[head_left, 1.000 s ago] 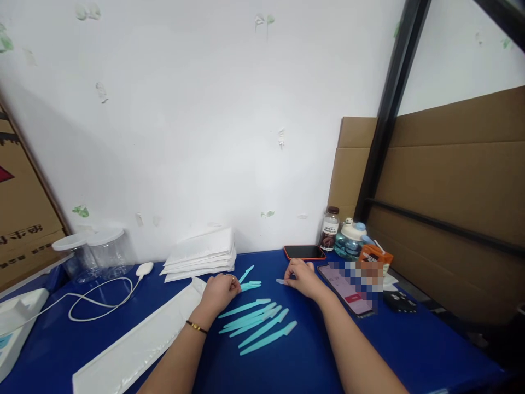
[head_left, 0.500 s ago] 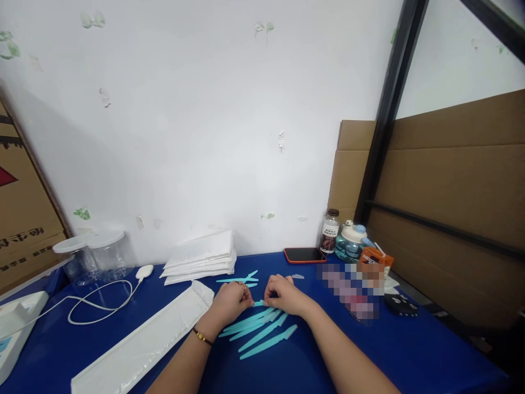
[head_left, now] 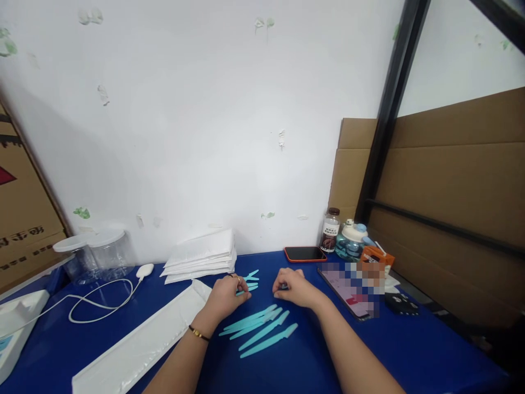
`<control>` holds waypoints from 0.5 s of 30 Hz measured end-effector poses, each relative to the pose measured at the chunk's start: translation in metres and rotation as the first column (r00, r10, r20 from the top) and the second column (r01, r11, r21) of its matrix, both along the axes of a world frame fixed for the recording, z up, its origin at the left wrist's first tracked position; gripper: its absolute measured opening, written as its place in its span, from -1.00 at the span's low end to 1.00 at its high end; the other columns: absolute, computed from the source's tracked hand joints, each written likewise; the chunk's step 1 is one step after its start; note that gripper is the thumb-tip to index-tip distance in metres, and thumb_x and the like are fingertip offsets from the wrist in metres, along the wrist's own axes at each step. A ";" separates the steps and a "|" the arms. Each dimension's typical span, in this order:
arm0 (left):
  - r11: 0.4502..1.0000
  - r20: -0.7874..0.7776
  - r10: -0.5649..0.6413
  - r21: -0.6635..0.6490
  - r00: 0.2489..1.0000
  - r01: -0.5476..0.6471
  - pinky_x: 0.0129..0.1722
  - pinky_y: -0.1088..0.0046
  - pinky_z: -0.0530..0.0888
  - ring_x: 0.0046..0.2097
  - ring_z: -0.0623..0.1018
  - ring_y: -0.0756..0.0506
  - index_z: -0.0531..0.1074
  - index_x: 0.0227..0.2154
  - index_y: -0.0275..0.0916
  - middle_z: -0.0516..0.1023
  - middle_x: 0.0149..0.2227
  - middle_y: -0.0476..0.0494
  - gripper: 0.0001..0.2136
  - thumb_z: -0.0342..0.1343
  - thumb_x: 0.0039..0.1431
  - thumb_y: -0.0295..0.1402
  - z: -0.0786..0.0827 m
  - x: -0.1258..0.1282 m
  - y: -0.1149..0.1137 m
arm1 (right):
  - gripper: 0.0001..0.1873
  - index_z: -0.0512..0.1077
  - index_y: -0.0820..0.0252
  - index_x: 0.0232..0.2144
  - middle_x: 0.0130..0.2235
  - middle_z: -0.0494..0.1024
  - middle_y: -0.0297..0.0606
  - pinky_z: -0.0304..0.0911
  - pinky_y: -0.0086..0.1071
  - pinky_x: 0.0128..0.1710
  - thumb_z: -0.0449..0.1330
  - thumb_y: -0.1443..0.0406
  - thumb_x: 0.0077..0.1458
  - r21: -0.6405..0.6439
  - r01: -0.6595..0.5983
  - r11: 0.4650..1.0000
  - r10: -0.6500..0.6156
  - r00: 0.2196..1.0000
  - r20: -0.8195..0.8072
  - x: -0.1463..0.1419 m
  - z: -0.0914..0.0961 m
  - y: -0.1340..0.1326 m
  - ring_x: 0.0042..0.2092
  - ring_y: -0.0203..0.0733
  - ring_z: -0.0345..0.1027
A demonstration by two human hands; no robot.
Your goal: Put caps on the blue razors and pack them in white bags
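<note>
Several turquoise eyebrow razors (head_left: 268, 340) lie fanned out on the blue table (head_left: 311, 355) in front of me. A smaller group of the same razors (head_left: 252, 275) is behind them, partly covered by my left hand (head_left: 227, 295). That hand is closed, thumb and fingers pinched by a turquoise razor handle, most of it hidden. To the right, my right hand (head_left: 294, 287) hovers near the razors with its fingers curled in. Whatever its fingertips may hold is too small to make out.
A long white packet (head_left: 139, 345) lies left, with stacked white packets (head_left: 200, 256) behind. Clear jars (head_left: 109, 254) and a white cable (head_left: 86, 298) are farther left. An orange-edged phone (head_left: 305, 254), another phone (head_left: 342, 290), a brown-capped bottle (head_left: 330, 230) and a blue water bottle (head_left: 350, 243) stand or lie right.
My hands have moved apart from the razor they both held. The left went slightly back toward the rear razors; the right moved right, its fingers curled. The small clear piece behind it is now hidden.
</note>
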State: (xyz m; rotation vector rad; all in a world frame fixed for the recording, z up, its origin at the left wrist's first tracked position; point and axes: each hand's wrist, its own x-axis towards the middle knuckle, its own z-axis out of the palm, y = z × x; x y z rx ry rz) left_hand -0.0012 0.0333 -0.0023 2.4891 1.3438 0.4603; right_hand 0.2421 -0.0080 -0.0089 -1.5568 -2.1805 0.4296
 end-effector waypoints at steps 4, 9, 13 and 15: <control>0.974 -0.016 -0.143 -0.179 0.990 0.138 -0.44 0.53 0.24 -0.36 0.45 -0.01 0.49 -0.43 -0.14 0.51 -0.41 0.04 -0.78 0.18 -0.12 -0.14 -0.008 0.007 -0.008 | -0.86 0.50 0.08 -0.46 -0.29 0.42 -0.35 -0.07 -0.26 -0.09 0.31 0.20 -0.14 -0.081 -0.103 0.991 0.107 0.993 0.051 -0.018 -0.006 -0.003 -0.16 -0.16 0.24; 0.973 -0.040 -0.150 -0.183 0.988 0.141 -0.47 0.52 0.21 -0.42 0.44 -0.01 0.49 -0.47 -0.16 0.52 -0.48 0.03 -0.85 0.11 -0.04 -0.22 -0.013 0.011 -0.006 | -0.87 0.48 0.13 -0.50 -0.31 0.42 -0.35 -0.05 -0.30 -0.14 0.30 0.21 -0.12 -0.075 -0.122 0.990 0.127 0.990 0.056 -0.019 -0.009 -0.001 -0.19 -0.18 0.25; 0.996 -0.097 -0.082 -0.053 0.992 0.077 -0.39 0.49 0.20 -0.39 0.46 -0.02 0.47 -0.53 -0.15 0.53 -0.47 0.04 -0.89 0.12 -0.04 -0.26 -0.007 0.004 0.003 | -0.89 0.47 0.17 -0.53 -0.32 0.45 -0.32 -0.05 -0.32 -0.16 0.28 0.25 -0.10 -0.009 -0.035 0.999 0.035 0.999 0.022 -0.004 -0.003 0.001 -0.19 -0.17 0.27; 0.998 -0.120 -0.012 -0.056 0.993 0.005 -0.36 0.48 0.21 -0.38 0.47 -0.02 0.47 -0.53 -0.15 0.53 -0.46 0.04 -0.90 0.11 -0.02 -0.28 -0.004 -0.002 0.008 | -0.91 0.47 0.17 -0.54 -0.32 0.46 -0.33 -0.07 -0.30 -0.14 0.26 0.27 -0.08 0.033 0.084 0.996 -0.083 0.997 -0.003 0.006 0.001 0.002 -0.18 -0.16 0.28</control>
